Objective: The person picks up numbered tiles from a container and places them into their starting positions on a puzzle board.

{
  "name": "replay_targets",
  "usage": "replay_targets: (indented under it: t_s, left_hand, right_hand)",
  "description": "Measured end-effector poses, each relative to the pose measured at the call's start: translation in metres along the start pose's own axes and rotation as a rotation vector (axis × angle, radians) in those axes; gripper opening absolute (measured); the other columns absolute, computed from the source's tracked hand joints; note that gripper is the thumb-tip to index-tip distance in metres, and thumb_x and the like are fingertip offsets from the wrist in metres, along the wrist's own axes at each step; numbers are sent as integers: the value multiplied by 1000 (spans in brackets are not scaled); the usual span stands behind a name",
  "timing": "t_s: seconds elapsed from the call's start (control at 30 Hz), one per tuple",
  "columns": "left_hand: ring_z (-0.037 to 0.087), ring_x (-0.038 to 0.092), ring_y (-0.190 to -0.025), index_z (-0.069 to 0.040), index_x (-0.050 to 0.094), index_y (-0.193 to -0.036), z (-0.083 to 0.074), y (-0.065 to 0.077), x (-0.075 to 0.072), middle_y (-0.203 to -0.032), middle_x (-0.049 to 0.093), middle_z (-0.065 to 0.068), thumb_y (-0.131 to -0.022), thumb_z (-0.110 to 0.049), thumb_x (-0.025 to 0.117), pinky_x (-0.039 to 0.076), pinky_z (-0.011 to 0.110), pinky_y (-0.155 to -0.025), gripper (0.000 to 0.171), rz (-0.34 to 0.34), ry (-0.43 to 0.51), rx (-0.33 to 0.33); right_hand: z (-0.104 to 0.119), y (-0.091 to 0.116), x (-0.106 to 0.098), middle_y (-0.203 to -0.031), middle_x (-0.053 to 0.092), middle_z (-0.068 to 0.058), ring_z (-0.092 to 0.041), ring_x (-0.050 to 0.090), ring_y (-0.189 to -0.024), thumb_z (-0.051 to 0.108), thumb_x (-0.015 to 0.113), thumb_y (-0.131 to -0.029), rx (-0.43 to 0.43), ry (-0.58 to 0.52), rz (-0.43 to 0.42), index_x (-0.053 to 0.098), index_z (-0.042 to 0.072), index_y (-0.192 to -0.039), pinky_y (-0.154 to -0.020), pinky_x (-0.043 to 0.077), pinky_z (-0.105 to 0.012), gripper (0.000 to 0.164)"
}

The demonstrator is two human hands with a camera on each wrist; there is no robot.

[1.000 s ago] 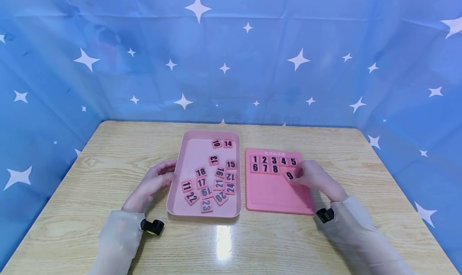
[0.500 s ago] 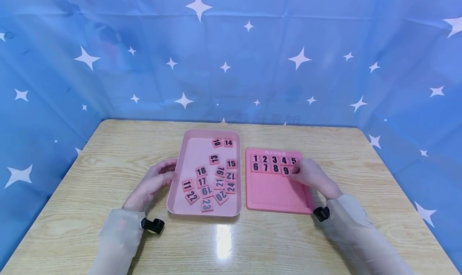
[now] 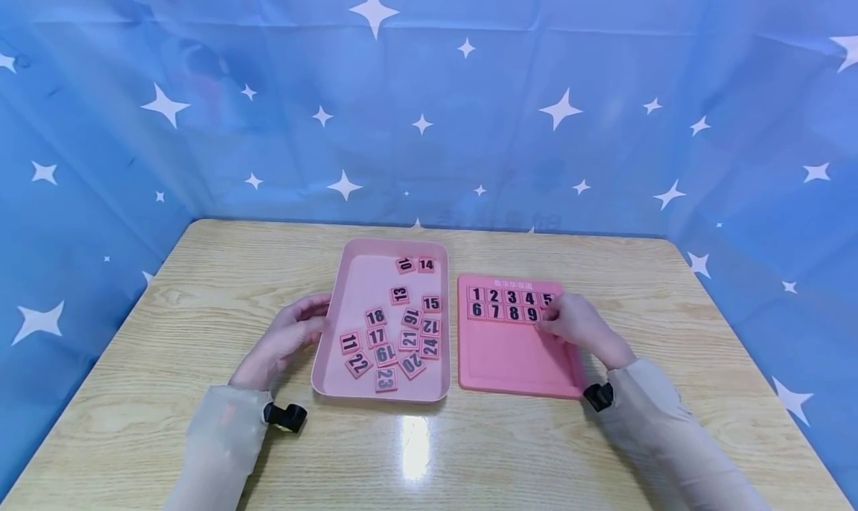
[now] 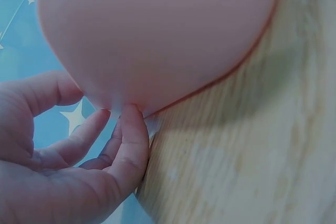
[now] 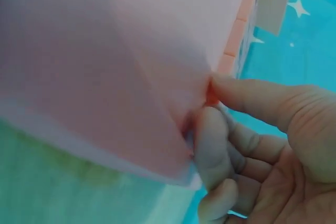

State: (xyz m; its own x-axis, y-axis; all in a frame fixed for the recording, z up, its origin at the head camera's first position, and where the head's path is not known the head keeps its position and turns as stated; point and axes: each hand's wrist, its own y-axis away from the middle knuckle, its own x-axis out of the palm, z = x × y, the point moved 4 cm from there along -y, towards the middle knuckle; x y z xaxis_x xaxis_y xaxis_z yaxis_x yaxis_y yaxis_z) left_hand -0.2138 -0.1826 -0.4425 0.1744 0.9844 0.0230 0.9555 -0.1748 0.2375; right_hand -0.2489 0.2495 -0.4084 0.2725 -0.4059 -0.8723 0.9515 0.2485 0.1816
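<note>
My left hand (image 3: pixel 295 336) rests against the outer left wall of the pale pink tray (image 3: pixel 333 325). In the left wrist view its bent fingers (image 4: pixel 134 145) touch the tray's side. Over the right part of the pink puzzle board (image 3: pixel 509 362), my right hand (image 3: pixel 582 325) pinches the number 9 tile (image 3: pixel 531 314) at its right edge. That tile lies flat at the end of the second row, beside the number 8 tile (image 3: pixel 513 313). The right hand partly hides the number 5 tile (image 3: pixel 547 300) above. In the right wrist view the thumb (image 5: pixel 252 95) and bent fingers meet by the tile edges.
Numbered tiles 10 to 24 lie loose at various angles in the tray, such as the number 13 tile (image 3: pixel 399 295). Tray and board stand side by side on a wooden table (image 3: pixel 228 273). A blue star-patterned cloth (image 3: pixel 429 86) surrounds it behind and at the sides.
The right hand has moved the tilted number 9 tile left and up, straight into the second row next to 8. The left hand keeps its place at the tray.
</note>
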Motion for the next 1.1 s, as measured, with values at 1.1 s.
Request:
replay_targets:
  t_s: [1.1]
  left_hand:
    - [14, 54, -100, 9, 33, -139, 3, -1, -2, -137, 39, 29, -85, 1, 54, 49, 21, -80, 58, 6, -2, 7]
  right_hand:
    - [181, -140, 42, -117, 63, -14, -25, 59, -106, -1, 62, -85, -248, -187, 147, 60, -1, -121, -85, 50, -29, 37]
